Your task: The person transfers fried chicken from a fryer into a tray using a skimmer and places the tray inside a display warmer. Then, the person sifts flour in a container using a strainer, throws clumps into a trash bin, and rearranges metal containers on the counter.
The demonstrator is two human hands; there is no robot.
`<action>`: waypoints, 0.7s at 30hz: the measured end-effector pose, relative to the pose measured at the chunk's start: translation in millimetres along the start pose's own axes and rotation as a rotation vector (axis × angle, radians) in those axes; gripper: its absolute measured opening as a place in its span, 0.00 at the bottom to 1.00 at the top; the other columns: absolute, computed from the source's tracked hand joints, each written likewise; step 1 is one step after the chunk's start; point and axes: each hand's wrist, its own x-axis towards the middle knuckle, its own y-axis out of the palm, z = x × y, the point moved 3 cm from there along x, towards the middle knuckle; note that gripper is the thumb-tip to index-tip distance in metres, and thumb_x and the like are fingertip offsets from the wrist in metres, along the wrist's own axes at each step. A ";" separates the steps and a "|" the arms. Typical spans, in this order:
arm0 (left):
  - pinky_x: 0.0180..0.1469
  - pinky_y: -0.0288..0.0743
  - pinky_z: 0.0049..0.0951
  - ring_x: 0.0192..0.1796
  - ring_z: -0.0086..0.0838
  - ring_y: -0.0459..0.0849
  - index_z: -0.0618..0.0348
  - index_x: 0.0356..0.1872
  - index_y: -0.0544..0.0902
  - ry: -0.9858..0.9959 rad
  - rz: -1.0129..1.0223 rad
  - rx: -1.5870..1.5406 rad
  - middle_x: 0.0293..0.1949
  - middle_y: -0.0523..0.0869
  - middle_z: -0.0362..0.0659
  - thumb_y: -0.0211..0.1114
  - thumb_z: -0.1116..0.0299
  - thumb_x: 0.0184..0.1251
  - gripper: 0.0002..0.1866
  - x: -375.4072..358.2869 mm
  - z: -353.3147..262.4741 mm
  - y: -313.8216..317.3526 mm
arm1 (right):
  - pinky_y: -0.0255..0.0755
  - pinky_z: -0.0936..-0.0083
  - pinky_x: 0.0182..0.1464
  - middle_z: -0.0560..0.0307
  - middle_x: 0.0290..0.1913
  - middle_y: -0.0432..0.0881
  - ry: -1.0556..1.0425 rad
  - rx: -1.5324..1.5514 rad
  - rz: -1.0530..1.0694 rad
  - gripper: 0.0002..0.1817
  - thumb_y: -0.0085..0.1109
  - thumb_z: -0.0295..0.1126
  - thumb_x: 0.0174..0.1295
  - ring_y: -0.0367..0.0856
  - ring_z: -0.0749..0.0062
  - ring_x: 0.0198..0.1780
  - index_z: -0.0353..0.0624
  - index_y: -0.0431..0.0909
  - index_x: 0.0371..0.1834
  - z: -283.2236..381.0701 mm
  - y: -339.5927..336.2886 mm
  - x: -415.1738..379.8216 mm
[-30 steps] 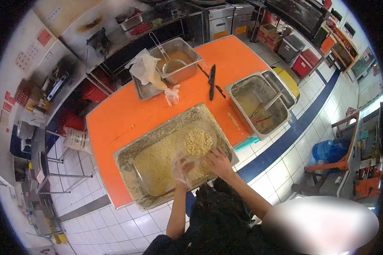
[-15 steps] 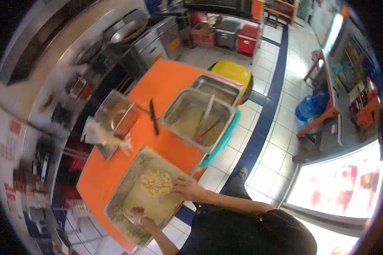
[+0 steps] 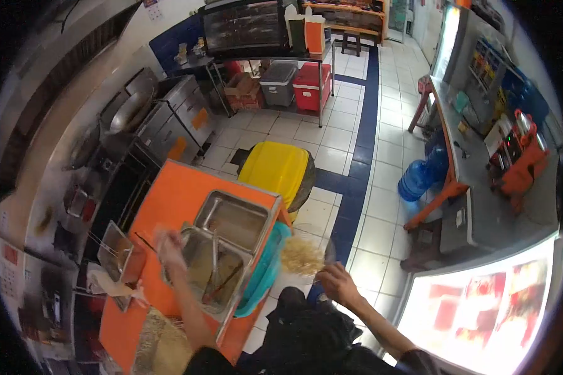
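Observation:
My right hand (image 3: 336, 284) grips the edge of a see-through container of pale yellow chunks (image 3: 302, 255), held out over the floor beside the table. The container's exact shape is blurred. My left hand (image 3: 170, 247), smeared by motion, is above the orange table (image 3: 169, 187), by the near-left edge of a deep metal pan (image 3: 199, 300) with pale contents. Tongs (image 3: 214, 262) and a red-handled utensil (image 3: 226, 281) rest in that pan. A dark knife (image 3: 145, 240) lies left of my left hand. The tray of pale flour or crumbs (image 3: 169, 350) is partly cut off below.
A shallow metal pan (image 3: 231, 219) and a teal basin (image 3: 263, 269) sit along the table's right side. Beyond the table stands a yellow-lidded bin (image 3: 275, 169). A metal container (image 3: 122, 250) is at left. A lit display case (image 3: 481, 300) stands at right.
My right hand has lifted the container of chunks away from the crumb tray to the right. My left hand has left the tray and moved forward. The view has swung upward.

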 end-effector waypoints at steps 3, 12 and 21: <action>0.32 0.74 0.29 0.24 0.22 0.71 0.56 0.31 0.77 -0.456 0.251 0.121 0.27 0.75 0.37 0.57 0.61 0.70 0.11 74.1 57.0 129.9 | 0.74 0.66 0.39 0.56 0.35 0.79 0.220 -0.108 -0.100 0.10 0.65 0.18 0.45 0.77 0.58 0.40 0.44 0.80 0.30 -71.9 -28.2 -4.9; 0.50 0.75 0.38 0.47 0.42 0.81 0.60 0.42 0.81 0.756 1.344 1.583 0.44 0.83 0.49 0.55 0.70 0.61 0.11 266.9 368.9 392.9 | 0.70 0.64 0.42 0.53 0.36 0.77 0.634 -0.415 -0.310 0.08 0.65 0.17 0.47 0.76 0.58 0.40 0.41 0.79 0.28 -229.0 -54.3 83.9; 0.64 0.67 0.43 0.61 0.45 0.75 0.61 0.56 0.75 0.316 1.354 1.525 0.60 0.74 0.59 0.48 0.59 0.68 0.22 398.2 583.6 538.5 | 0.72 0.63 0.46 0.50 0.39 0.78 0.857 -0.473 -0.260 0.11 0.64 0.15 0.46 0.77 0.55 0.44 0.42 0.79 0.32 -390.6 -20.4 221.4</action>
